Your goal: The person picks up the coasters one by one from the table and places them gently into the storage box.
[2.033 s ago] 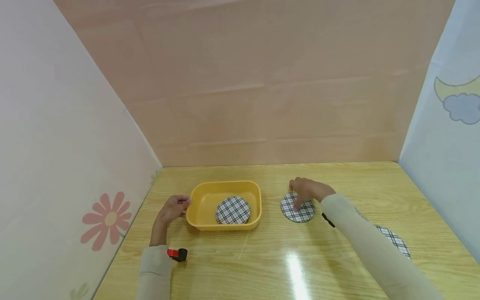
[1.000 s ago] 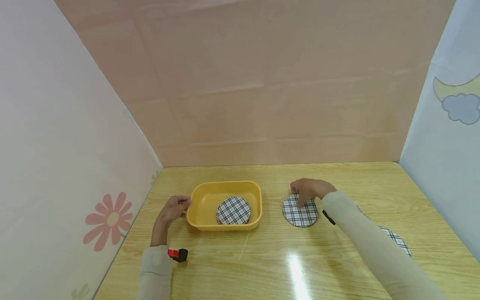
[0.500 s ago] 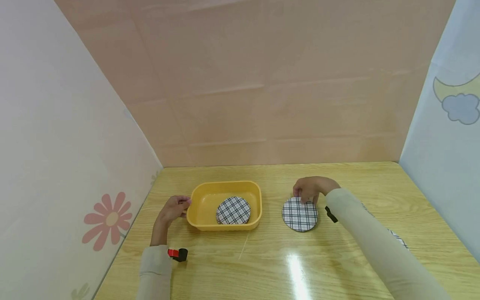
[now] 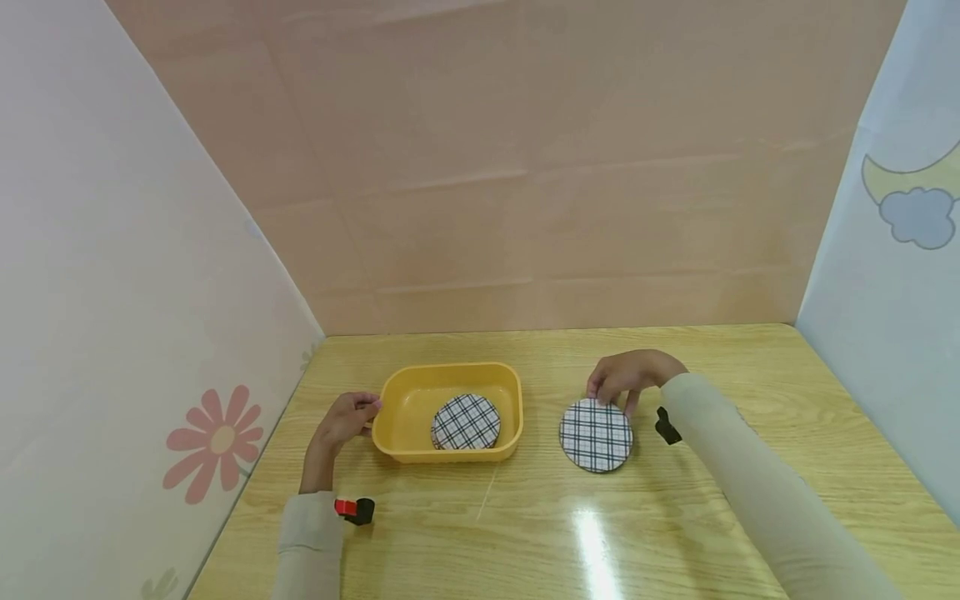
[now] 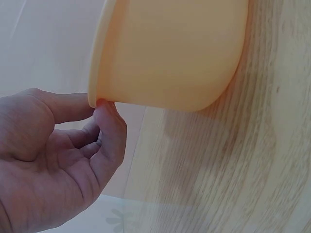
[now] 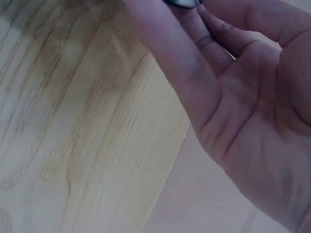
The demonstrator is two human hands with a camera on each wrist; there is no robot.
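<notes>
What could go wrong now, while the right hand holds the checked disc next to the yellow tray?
1. The right hand pinches only the far edge of the disc, so the thin disc may slip out.
2. The tray already holds another disc; a second may land askew on it.
3. The left hand holds just the tray's rim, so a knock might shift it.

Both arms wore long, pale beige sleeves [image 4: 750,492] reaching the wrists; the hands were bare. A small black-and-red device [image 4: 356,508] sat at the left cuff, a black one [image 4: 666,426] at the right cuff.
</notes>
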